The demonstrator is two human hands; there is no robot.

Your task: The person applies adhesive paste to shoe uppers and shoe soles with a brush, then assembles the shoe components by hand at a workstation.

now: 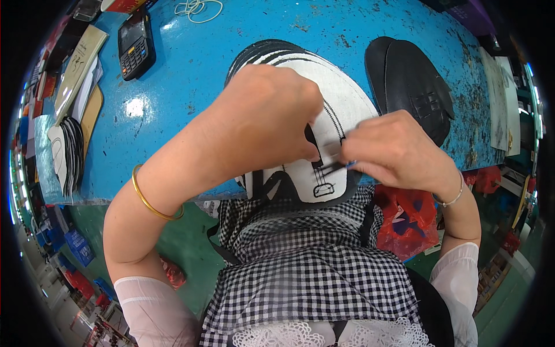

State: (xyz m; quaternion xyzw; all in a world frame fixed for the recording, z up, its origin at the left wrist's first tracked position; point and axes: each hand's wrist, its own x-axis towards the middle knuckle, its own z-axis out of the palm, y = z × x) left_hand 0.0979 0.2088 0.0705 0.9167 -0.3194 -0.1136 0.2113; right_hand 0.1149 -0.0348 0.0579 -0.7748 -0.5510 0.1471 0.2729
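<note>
A thick stack of shoe-upper pieces [341,98], white-backed with black edges and black stitching, lies at the table's front edge before me. Over its middle, my left hand [272,115] is closed, its thumb and forefinger pinching a narrow black strip [314,144] against the top piece. My right hand [399,147] is closed too, just right of the strip over the stack's right side. Its fingertips are pressed together and blurred, and what they hold is too small to make out. To the right lie black shoe-upper pieces [407,87], smooth side up.
A black handheld keypad device [136,45] and a loop of pale cord [199,10] lie on the worn blue table [173,87]. More cut pieces [68,153], papers and a folder [81,63] lie at left. Below the table at right hangs a red plastic bag [407,222].
</note>
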